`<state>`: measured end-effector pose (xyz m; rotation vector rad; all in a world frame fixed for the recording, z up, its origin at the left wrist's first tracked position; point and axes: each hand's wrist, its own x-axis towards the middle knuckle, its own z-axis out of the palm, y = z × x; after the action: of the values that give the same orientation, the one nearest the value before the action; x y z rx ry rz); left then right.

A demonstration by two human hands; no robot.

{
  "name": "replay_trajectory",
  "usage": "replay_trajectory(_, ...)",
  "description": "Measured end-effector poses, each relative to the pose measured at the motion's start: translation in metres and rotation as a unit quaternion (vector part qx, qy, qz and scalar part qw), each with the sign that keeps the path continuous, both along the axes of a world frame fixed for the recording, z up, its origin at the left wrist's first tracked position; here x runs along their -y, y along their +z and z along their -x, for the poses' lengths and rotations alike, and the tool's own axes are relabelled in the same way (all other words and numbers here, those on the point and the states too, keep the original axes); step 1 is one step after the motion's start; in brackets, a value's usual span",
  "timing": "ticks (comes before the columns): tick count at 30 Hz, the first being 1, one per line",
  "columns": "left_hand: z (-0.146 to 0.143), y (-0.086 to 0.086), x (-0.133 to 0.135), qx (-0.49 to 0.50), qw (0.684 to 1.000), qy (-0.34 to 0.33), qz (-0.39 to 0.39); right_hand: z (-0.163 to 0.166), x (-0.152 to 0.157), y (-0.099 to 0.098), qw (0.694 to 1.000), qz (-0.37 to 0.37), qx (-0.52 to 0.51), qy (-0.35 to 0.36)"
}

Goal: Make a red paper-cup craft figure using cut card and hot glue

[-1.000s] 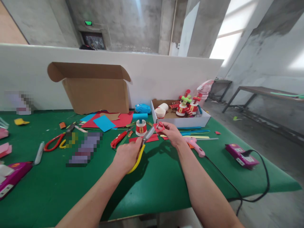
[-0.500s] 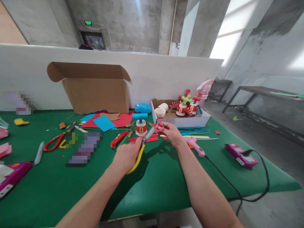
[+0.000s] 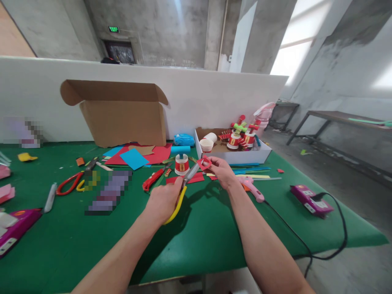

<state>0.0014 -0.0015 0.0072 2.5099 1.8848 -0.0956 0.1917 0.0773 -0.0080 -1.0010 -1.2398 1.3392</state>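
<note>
My left hand [image 3: 163, 202] is closed round the yellow handles of a pair of scissors [image 3: 179, 208], whose blades point up and right. The blade tips meet the left edge of a small red piece of paper [image 3: 202, 163], which has a rounded opening in it. Pinched between the fingers of my right hand [image 3: 222, 171], that paper is held above the table. Just behind the blades a small paper cup [image 3: 181, 165] with a red label stands upside down, with folded paper strips out to its sides. A red paper strip [image 3: 196, 177] lies under the scissors.
A white box [image 3: 251, 157] at the back right holds cups and finished cup figures. Right of my hands lie a pink glue gun [image 3: 252, 188] and its cable, plugged into a purple power strip [image 3: 310, 200]. Red pliers [image 3: 153, 178] and coloured paper [image 3: 134, 158] lie to the left.
The red paper has turned slightly against the scissor blades, with a small shift of my right fingers. My left hand stays in nearly the same place.
</note>
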Motion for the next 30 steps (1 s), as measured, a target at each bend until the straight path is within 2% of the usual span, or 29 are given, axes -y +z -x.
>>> replay_trajectory(12, 0.0003, -0.0028, -0.0004, -0.006, 1.0, -0.004, -0.013, -0.0003, 0.0016, 0.0019, 1.0, -0.007, -0.009, 0.005)
replay_trajectory(23, 0.0012, -0.0008, -0.0001, -0.006, 1.0, -0.004, -0.007, -0.0049, 0.0018, 0.0014, 0.998, -0.038, 0.025, 0.036)
replay_trajectory(30, -0.0007, 0.0008, -0.0001, -0.008, 1.0, -0.001, -0.005, -0.0017, 0.0015, 0.0016, 1.0, -0.015, 0.005, 0.008)
